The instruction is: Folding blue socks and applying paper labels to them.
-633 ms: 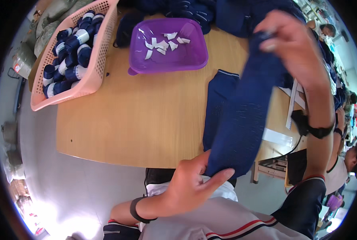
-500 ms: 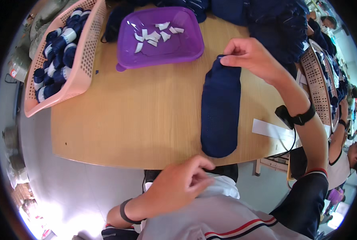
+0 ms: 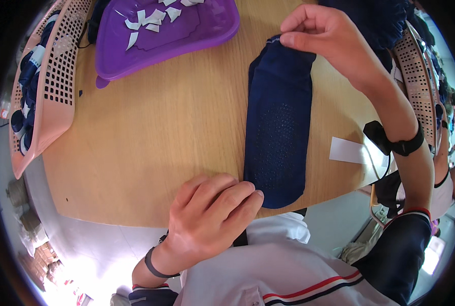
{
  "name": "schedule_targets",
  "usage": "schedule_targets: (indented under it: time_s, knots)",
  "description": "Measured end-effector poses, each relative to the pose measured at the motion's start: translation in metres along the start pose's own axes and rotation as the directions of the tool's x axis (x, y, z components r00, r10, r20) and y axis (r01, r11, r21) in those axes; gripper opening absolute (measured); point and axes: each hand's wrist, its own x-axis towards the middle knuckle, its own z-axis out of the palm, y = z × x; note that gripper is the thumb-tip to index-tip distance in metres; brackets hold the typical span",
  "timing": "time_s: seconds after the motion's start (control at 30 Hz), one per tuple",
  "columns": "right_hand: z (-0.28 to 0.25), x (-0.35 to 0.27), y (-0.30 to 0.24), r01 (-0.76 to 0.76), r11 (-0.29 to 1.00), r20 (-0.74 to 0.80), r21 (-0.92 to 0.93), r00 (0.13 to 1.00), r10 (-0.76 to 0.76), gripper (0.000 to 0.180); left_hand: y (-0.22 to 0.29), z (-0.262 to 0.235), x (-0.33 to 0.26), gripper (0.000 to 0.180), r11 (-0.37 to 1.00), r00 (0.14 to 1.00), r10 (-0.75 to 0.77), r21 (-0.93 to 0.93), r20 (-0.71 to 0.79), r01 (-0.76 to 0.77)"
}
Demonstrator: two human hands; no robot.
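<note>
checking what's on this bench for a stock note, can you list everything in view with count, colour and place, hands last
table: 1, light wood, centre
sock: at least 1 (layers unclear), navy, table's right half
tray: 1, purple, far side
scraps: several, white, in tray
left basket: 1, pink, left edge
rolled bundles: several, navy with white bands, inside it
right basket: 1, pinkish, right side
fabric pile: 1, navy, far right
strip: 1, white, right of sock
co-worker: 1, pale top, right edge
wristband: 1, dark, left wrist
strapped device: 1, black, right forearm
left hand: 1, at sock's near end
right hand: 1, pinching sock's far end
</note>
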Motion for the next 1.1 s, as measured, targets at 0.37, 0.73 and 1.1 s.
schedule_targets:
  time_s: [0.37,0.73,1.1]
  knots:
    - [0.022,-0.005,0.011,0.266,0.738,-0.027,-0.620,0.933,-0.359,0.017,0.002,0.001,0.003,0.021,0.977,0.979,0.199,-0.087,0.042,-0.194]
    - [0.024,-0.017,-0.042,0.150,0.788,0.259,-0.598,0.966,0.013,0.020,0.014,-0.006,0.014,0.033,0.983,0.983,0.143,-0.133,0.111,-0.127]
    - [0.075,-0.079,-0.022,0.425,0.726,0.094,-0.540,0.888,-0.449,0.037,-0.003,-0.004,0.029,0.078,0.998,0.961,-0.047,-0.038,0.271,0.059]
